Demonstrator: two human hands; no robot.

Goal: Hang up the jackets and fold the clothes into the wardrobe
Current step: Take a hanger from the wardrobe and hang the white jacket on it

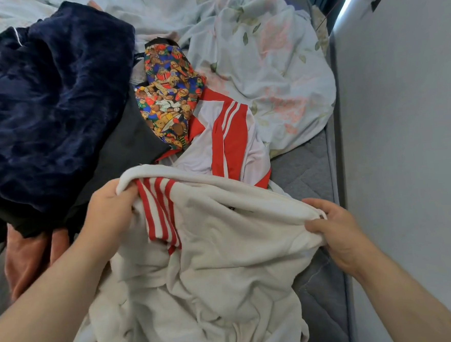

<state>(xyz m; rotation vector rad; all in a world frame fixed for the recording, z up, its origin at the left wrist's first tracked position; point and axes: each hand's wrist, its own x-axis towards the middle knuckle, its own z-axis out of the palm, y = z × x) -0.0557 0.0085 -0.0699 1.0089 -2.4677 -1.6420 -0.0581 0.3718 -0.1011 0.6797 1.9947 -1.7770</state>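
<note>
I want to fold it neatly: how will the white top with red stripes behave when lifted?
Probably floppy: the white top sags and wrinkles between the left hand and right hand gripping its edge. Likely light, since fingers alone hold it up. Its fuzzy-looking fabric probably won't slip.

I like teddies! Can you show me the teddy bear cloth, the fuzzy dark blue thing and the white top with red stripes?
Teddy bear cloth (170,100): head view, middle of the print.
Fuzzy dark blue fabric (49,103): head view, its middle folds.
White top (219,251): head view, plain white middle.
</note>
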